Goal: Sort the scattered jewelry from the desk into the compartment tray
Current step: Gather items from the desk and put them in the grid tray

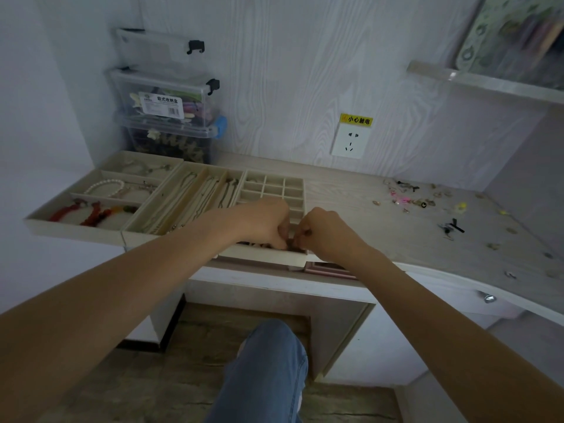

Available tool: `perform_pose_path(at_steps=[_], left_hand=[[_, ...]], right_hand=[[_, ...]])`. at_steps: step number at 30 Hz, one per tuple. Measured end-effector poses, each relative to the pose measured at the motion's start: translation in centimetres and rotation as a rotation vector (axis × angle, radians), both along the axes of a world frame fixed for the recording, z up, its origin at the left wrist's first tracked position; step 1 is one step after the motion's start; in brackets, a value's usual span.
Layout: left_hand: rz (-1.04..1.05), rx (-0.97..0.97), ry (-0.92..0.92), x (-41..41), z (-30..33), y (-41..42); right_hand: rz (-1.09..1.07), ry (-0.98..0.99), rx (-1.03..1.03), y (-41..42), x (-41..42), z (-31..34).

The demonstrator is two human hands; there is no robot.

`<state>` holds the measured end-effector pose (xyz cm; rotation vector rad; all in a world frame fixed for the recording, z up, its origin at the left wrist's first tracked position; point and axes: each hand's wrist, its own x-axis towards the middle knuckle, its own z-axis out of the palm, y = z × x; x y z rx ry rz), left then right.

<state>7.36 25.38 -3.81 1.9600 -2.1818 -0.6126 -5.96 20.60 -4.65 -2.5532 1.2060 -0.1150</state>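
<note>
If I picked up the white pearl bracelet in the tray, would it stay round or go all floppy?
The white pearl bracelet would probably droop: it looks like separate beads on a string, lying in a loose curve. It seems small, so likely light. The round beads might feel slippery, and it could slide if the tray tipped.

Beige compartment tray; red bracelets; pale wood-grain desk.

stacked clear bins in corner, wall socket
</note>
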Motion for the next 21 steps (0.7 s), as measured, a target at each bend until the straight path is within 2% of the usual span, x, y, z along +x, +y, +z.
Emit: perform_pose_path(at_steps=[7, 11, 17, 21], left_hand=[[0.038, -0.048, -0.154, -1.8, 0.3, -0.3], [0.048, -0.056, -0.152, -1.3, 0.1, -0.3], [0.113, -0.089, -0.149, -1.5, 0.0, -0.3], [0.123, -0.156, -0.219, -1.7, 0.3, -0.4]], right_hand=[[0.003, -0.046, -0.012, -0.1, -0.2, 1.5], [-0.002, -0.074, 0.021, 0.2, -0.4, 1.6], [-0.025, -0.015, 0.037, 0.5, 0.2, 0.9], [-0.066, 0.027, 0.035, 0.6, 0.7, 0.5]])
